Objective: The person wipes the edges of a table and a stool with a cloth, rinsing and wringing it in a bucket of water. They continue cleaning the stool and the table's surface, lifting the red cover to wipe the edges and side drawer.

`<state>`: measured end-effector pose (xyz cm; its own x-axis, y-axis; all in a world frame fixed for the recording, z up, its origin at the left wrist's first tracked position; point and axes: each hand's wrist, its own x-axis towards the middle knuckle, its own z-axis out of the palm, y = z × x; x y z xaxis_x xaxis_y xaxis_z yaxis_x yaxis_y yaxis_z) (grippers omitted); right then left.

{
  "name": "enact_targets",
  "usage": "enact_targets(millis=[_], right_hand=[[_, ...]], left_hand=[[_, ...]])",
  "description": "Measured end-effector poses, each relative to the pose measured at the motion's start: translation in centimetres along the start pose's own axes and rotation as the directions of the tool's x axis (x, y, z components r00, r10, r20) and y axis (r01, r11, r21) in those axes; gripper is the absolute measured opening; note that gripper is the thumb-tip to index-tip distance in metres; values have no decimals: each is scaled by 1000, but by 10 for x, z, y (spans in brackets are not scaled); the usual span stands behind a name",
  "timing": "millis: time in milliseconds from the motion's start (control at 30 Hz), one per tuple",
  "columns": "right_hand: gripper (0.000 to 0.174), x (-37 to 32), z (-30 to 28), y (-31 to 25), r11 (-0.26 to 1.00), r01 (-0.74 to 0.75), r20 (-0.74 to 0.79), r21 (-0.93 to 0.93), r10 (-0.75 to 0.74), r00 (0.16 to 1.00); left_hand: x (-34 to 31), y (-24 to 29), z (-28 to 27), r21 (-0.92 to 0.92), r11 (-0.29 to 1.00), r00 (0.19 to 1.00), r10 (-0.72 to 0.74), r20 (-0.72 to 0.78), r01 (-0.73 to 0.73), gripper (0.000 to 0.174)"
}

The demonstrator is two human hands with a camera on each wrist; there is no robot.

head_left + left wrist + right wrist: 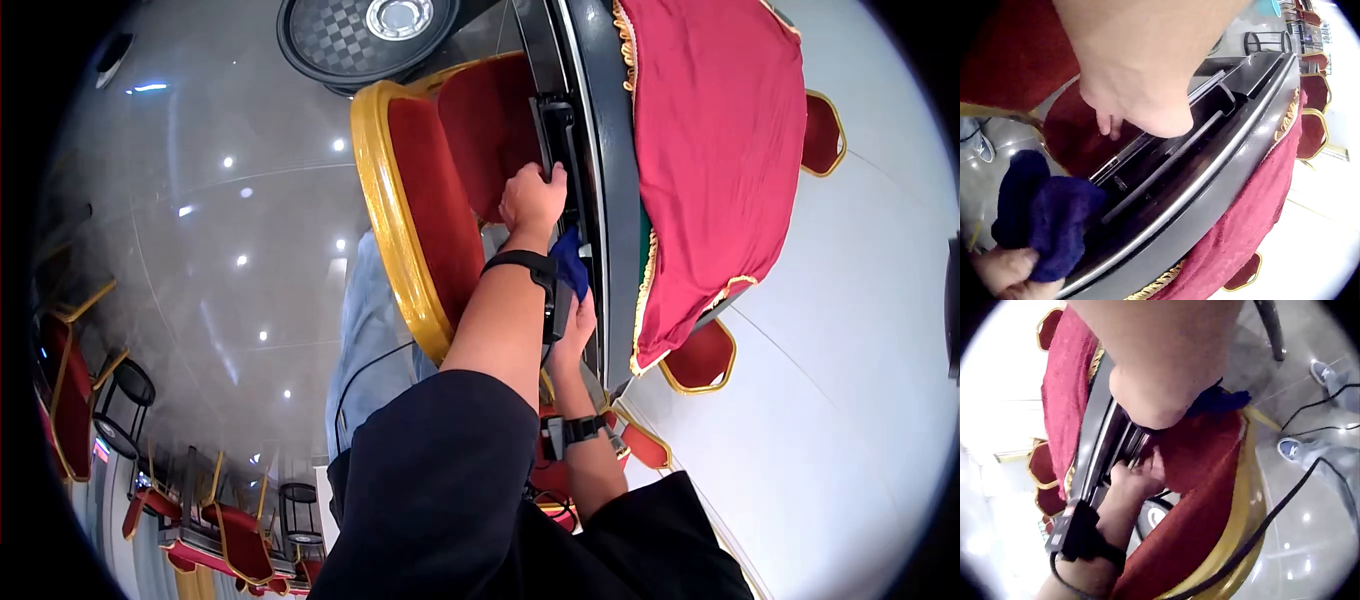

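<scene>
My left hand [535, 200] grips the front of a narrow black drawer [1200, 125] in the table's side, with the thumb over its inner side and the fingers outside. My right hand [577, 325] holds a dark blue cloth [570, 265] at the table's edge, nearer my body. In the left wrist view, the right thumb and fingers [1013, 269] pinch the cloth's lower end, and its bunched folds hang beside the drawer. The cloth [1216, 403] is partly hidden behind the right hand in the right wrist view.
A red chair with a gold frame [385, 200] stands close against the drawer side. Red fabric with gold fringe [720, 150] covers the black table [610, 130]. A round black tray holding a metal dish [400, 18] is beyond the chair. A black cable [1266, 525] loops past the chair.
</scene>
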<state>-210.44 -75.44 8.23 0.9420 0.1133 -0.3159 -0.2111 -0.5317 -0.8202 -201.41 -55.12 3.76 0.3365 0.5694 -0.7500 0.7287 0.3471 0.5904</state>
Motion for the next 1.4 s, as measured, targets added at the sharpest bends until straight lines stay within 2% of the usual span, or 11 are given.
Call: enact_targets(millis=[133,233,400,533,667,733,833,933,1067,1233,1400], right_hand=[[29,48,55,-47,973,53,-125,-226,-83,989],[50,108,113,-32,761,219,110,-610,-193,975],[64,179,157,-89,868,267,355,-418,-115,928],[62,163,171,-93,784,296,161,-545,-249,955],[59,129,129,-91,602,26,123,-798,121,985],[53,100,119,-50,479,181,56,-859,-262,963],[48,132,160,-81,623,-104,-104,-776,35,994],[40,149,184,-81,836,322,-26,-445,-372,928],[57,102,94,-34,581,701,258,-414,-664,702],[27,14,13,23,986,-88,-321,143,130,938],[47,-3,-15,23,16,-71,32,997,782,622]], left_hand=[[35,23,-15,0,980,938,190,-291,-198,63],[57,53,-48,128,957,958,273,-91,-260,54],[91,80,-63,433,811,916,305,262,-394,40],[105,92,-73,512,688,849,327,414,-515,44],[100,79,-56,478,743,883,380,275,-469,42],[99,89,-58,481,779,906,259,336,-401,41],[91,87,-58,463,801,919,270,287,-380,42],[86,92,-60,483,800,934,276,229,-355,43],[83,82,-50,486,814,948,268,172,-318,54],[57,79,-38,-80,971,882,-168,441,225,51],[27,76,-36,-409,874,891,-58,450,263,44]])
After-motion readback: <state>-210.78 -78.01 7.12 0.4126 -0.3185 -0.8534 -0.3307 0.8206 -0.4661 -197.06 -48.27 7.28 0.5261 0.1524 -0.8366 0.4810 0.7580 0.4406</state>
